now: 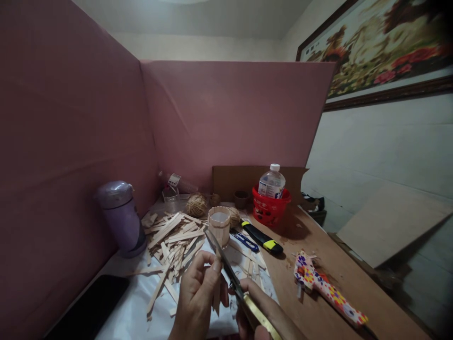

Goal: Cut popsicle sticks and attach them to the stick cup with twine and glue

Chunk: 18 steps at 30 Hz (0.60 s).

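My left hand [200, 290] pinches a flat wooden craft stick [216, 304] between thumb and fingers, with one end pointing down below the palm. My right hand [265, 309] grips a pair of scissors [232, 276] by its gold-coloured handles. The blades point up and away, passing close beside the left thumb and the stick. Whether they touch the stick I cannot tell. Just beyond the scissor tips stands a small round cup [219, 225] faced with upright wooden sticks. A pile of loose craft sticks [173, 241] lies to the left of it on white paper.
A purple bottle [122, 219] and a black phone [88, 307] are at left. Behind are a twine ball [197, 205] and a red bucket [269, 210] holding a plastic bottle [272, 183]. Rightward lie a blue cutter [247, 241], a black-yellow knife [262, 237] and a flowered glue gun [327, 288].
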{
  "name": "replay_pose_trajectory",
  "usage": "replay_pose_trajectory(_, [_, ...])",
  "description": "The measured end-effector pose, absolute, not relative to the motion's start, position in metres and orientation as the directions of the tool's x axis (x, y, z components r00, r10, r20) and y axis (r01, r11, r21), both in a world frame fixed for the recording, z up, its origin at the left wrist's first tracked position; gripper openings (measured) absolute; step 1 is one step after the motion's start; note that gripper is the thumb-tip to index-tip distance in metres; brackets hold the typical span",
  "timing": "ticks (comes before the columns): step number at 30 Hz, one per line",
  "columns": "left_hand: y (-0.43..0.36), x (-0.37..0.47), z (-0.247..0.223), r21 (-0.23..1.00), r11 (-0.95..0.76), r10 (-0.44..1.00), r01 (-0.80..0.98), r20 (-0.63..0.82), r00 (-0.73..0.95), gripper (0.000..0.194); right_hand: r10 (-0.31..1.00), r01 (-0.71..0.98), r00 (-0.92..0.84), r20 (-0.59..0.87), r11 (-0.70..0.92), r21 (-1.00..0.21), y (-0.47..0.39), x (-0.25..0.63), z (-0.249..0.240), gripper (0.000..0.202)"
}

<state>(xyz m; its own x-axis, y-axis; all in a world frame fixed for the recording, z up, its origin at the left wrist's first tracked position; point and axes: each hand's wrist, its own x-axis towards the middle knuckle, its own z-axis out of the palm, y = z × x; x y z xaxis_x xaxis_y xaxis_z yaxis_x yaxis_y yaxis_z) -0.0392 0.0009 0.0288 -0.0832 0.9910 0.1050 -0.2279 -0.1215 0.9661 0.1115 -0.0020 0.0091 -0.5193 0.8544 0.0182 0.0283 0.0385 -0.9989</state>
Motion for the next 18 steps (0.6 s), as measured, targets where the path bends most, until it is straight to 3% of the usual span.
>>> replay_pose_trajectory(18, [-0.005, -0.03, 0.031, 0.968, -0.102, 0.99, -0.227, 0.076, -0.123, 0.04, 0.836, 0.044, -0.548, 0.041, 0.078, -0.996, 0.0, 0.112, 0.0, 0.099])
